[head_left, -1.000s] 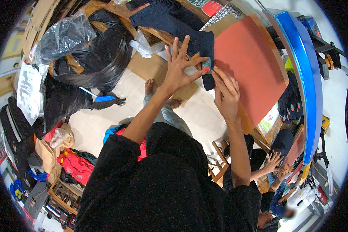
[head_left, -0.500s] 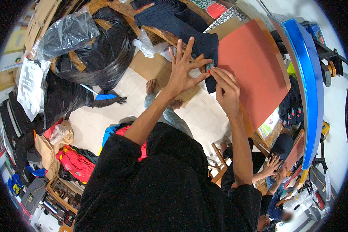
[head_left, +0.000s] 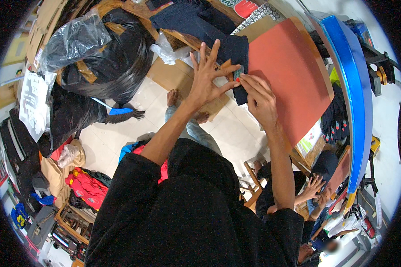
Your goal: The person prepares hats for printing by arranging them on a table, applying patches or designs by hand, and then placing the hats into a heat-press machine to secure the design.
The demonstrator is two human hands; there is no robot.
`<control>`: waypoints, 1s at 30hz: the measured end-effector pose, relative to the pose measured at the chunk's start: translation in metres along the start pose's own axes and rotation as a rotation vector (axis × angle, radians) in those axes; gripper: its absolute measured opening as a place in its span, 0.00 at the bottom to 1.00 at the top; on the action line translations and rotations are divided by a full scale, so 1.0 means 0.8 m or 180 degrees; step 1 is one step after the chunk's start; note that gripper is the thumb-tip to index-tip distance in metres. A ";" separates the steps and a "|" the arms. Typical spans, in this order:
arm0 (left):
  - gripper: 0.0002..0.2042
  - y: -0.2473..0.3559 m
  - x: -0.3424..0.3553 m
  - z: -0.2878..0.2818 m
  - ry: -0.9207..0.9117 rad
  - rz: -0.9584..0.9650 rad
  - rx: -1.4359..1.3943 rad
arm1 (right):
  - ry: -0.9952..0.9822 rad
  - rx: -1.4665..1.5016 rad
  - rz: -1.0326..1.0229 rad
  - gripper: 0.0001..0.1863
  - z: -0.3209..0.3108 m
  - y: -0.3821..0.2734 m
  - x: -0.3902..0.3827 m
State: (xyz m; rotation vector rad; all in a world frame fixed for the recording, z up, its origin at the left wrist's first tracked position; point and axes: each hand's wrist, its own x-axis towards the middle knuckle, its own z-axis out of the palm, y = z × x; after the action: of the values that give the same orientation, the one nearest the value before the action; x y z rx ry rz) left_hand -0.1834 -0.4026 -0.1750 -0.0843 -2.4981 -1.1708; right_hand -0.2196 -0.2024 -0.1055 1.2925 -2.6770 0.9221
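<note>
The left hand [head_left: 205, 81] sets its thumb and index finger apart at the edges of a small grey-green label [head_left: 239, 72] with a red mark, the other fingers fanned out, while the right hand [head_left: 262, 100] has its thumb and fingertips drawn together at the label's right side; those tips hide part of it, and whether they pinch it is too small to tell. The label lies on the end of a dark navy cloth [head_left: 237, 44], just beside the left edge of the orange-red board [head_left: 292, 80], which serves here as the landmark. The cloth lies next to a dark folded pile [head_left: 185, 20] on the wooden table [head_left: 190, 40], up and left of the board. Beyond the board's upper end are a brown card [head_left: 256, 30], a black-and-white patterned piece [head_left: 258, 18] and a red hand-shaped print [head_left: 246, 8]. Right of the board, a long shiny blue panel [head_left: 349, 89] walls off that side, with dark pieces bearing red marks [head_left: 335, 119] between the two. Below and right of the board are a co-worker's hands [head_left: 313, 189], near a dark cap-like item [head_left: 324, 164]. Left of the board, crumpled clear plastic [head_left: 165, 51] hangs above flattened cardboard [head_left: 165, 76] on the tiled floor [head_left: 238, 129]; farther left, bulky black bags [head_left: 133, 49], a clear bag [head_left: 75, 42] and a blue-headed broom [head_left: 121, 112] crowd the space. Below and far left of the board lie red garments [head_left: 87, 189]. The wearer's black hood [head_left: 200, 167] covers much of the floor below it.
</note>
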 end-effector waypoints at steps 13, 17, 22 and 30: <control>0.23 0.001 -0.001 0.002 -0.0020 -0.0021 -0.0042 | -0.0019 -0.0005 -0.0050 0.23 -0.002 0.000 -0.001; 0.23 0.002 -0.001 0.001 -0.0038 -0.0009 -0.0009 | -0.0048 -0.0020 -0.0051 0.22 -0.004 -0.001 0.000; 0.23 0.005 -0.001 -0.002 -0.0055 0.0015 0.0133 | -0.0116 0.0038 0.0052 0.18 -0.015 -0.012 0.014; 0.32 0.014 0.001 -0.006 -0.0136 -0.0113 0.0464 | 0.0112 -0.0457 -0.0016 0.10 -0.004 -0.005 0.031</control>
State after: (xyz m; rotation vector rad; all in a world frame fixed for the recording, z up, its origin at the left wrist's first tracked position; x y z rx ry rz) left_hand -0.1807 -0.3989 -0.1637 -0.0264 -2.6238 -1.0066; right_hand -0.2340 -0.2202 -0.0942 1.2410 -2.6561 0.7294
